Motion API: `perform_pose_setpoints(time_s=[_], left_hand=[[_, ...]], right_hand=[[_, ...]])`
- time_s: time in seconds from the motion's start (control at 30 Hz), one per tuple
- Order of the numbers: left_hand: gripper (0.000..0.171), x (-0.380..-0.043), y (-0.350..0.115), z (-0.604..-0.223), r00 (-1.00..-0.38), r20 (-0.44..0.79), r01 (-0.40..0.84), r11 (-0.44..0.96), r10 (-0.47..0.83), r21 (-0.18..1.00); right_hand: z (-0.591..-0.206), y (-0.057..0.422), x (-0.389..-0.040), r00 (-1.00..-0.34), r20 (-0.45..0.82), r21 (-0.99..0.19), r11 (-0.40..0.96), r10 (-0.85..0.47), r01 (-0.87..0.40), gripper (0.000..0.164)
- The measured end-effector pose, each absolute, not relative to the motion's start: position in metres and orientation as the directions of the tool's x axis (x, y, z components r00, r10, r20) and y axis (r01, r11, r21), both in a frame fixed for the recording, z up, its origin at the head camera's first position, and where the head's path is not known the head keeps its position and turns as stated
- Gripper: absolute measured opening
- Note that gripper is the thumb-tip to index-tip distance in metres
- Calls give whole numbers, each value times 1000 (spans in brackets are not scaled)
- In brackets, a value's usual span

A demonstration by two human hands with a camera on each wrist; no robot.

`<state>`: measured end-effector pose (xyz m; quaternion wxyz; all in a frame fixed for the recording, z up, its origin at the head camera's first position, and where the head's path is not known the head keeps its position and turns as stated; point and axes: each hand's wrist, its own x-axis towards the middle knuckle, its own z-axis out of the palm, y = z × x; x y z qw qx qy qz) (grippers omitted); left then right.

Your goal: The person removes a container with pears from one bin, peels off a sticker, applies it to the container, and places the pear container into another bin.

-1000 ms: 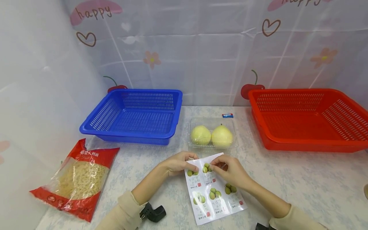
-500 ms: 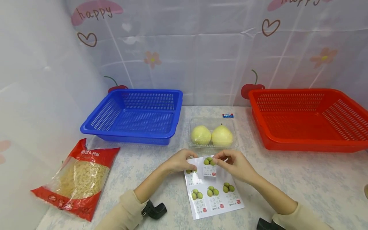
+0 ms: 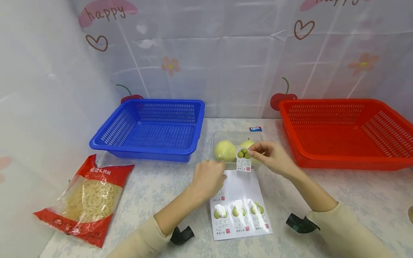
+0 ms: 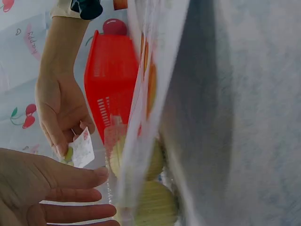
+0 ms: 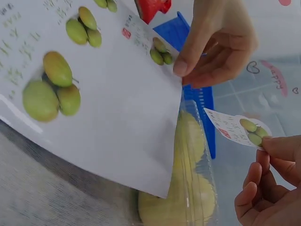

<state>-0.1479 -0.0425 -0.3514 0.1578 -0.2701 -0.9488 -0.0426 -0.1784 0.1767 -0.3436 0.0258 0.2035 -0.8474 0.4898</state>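
Note:
My right hand (image 3: 274, 159) pinches a peeled pear sticker (image 3: 243, 165) by its top right corner, between thumb and forefinger. The sticker hangs in front of a clear plastic box (image 3: 216, 135) holding two yellow pears (image 3: 225, 150). My left hand (image 3: 206, 179) is at the upper left corner of the sticker sheet (image 3: 242, 188). In the left wrist view its fingers (image 4: 75, 213) are straight, with the thumb apart from them, right beside the sheet's edge. The sheet tilts up off the table at its far end. Several stickers stay on it, around a blank patch.
A blue basket (image 3: 155, 152) stands at the back left, a red basket (image 3: 348, 161) at the back right. On the left lies a bag of pasta (image 3: 90, 200). Behind the pear box is a small blue-and-red wrapped packet (image 3: 255, 129).
My right hand has lifted the sticker off the sheet and carried it forward, over the pear box. My left hand has turned over at the sheet's corner, its fingers now hidden from the head view.

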Motion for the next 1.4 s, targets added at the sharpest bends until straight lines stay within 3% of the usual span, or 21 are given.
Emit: perform_pose_setpoints(time_s=[0.2, 0.43, 0.53, 1.1, 1.4], left_hand=[[22, -158, -38, -336, -817, 297, 529, 847, 495, 46], [32, -192, -32, -332, -792, 394, 592, 745, 467, 307], [41, -206, -30, -334, -795, 386, 597, 716, 468, 362], [56, -228, -26, -343, -828, 276, 560, 722, 487, 405], [52, -233, -22, -344, -834, 237, 552, 749, 499, 367]], right_hand=[[-335, 181, -205, -935, 185, -813, 487, -303, -319, 20], [-332, 179, -234, -951, 126, -839, 480, -283, -255, 22], [-334, 177, -246, -951, 105, -834, 496, -291, -244, 22], [-342, 174, -262, -944, 75, -801, 545, -323, -250, 20], [-347, 171, -262, -928, 154, -739, 584, -339, -336, 13]])
